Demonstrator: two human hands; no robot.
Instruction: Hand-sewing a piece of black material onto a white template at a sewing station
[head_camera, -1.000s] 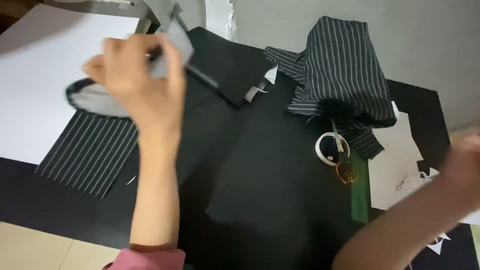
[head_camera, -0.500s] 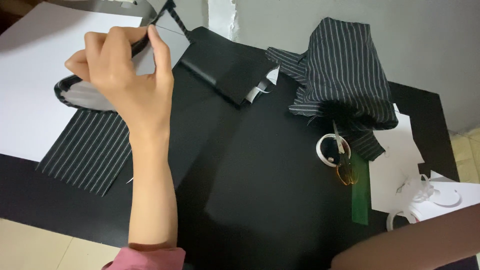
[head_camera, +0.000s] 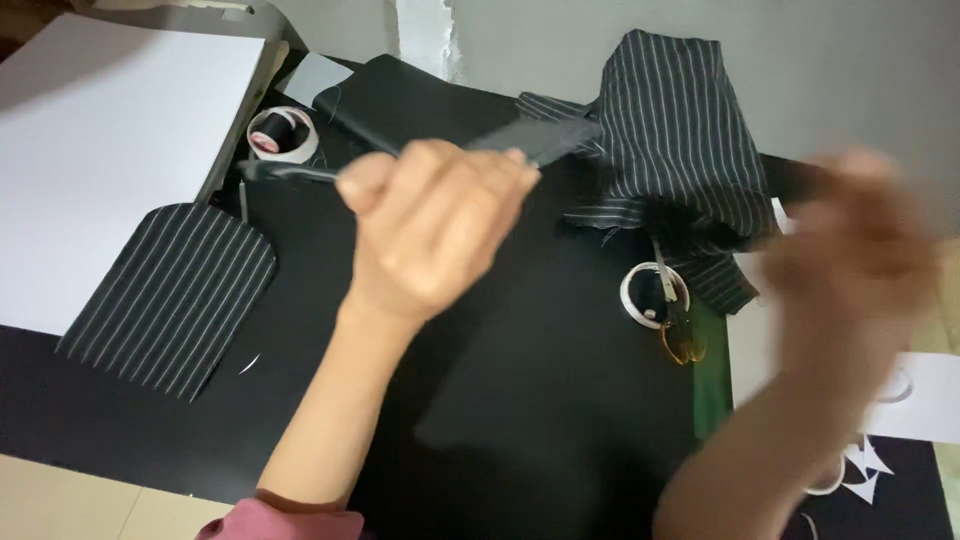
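Observation:
My left hand (head_camera: 435, 235) is closed in a fist over the middle of the black table (head_camera: 520, 420). It grips a long, thin dark grey fabric strip (head_camera: 545, 140) that sticks out on both sides of the fist. My right hand (head_camera: 850, 265) is raised at the right and heavily blurred; I cannot tell whether it holds anything. A striped, pocket-shaped fabric piece (head_camera: 170, 295) lies flat at the left. A heap of black striped fabric (head_camera: 675, 150) sits at the back, beyond my hands.
A large white sheet (head_camera: 100, 130) covers the back left. A white tape roll with a black spool inside (head_camera: 283, 133) sits beside folded black cloth (head_camera: 420, 100). Yellow-handled scissors (head_camera: 682, 325), a white ring (head_camera: 640, 295), a green strip (head_camera: 712, 385) and white paper scraps (head_camera: 870, 460) lie at the right.
My left hand moved from the back left to the middle of the table with the dark strip. My right hand rose into view at the right, and the striped pocket piece is now uncovered.

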